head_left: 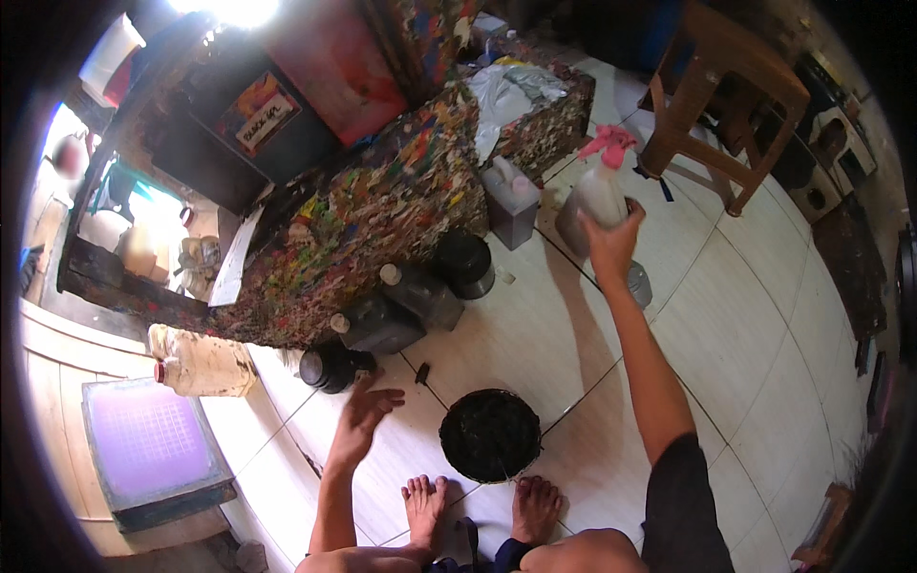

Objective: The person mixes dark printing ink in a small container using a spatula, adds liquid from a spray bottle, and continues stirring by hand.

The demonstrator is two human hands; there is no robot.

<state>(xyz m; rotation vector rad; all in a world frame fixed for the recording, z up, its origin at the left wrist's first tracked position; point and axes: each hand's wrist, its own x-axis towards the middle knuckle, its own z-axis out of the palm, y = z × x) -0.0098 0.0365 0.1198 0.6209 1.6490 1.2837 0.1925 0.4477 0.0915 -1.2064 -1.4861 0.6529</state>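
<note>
Our right hand (614, 239) wraps around 1 bottle (599, 191) at far right; our left hand (363, 420), fingers loosely spread, is near the black jar (327, 371) on the left.

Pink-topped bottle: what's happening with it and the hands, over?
Right hand gripping pink-topped bottle. Left hand empty, near black container. Black bucket before the feet.

Brown stool (747, 50) on tiled floor (731, 320)

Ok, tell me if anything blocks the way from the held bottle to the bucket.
Nothing visible does: only floor shows between the bottle in the right hand and the bucket; the dark jugs stand to the left.
</note>
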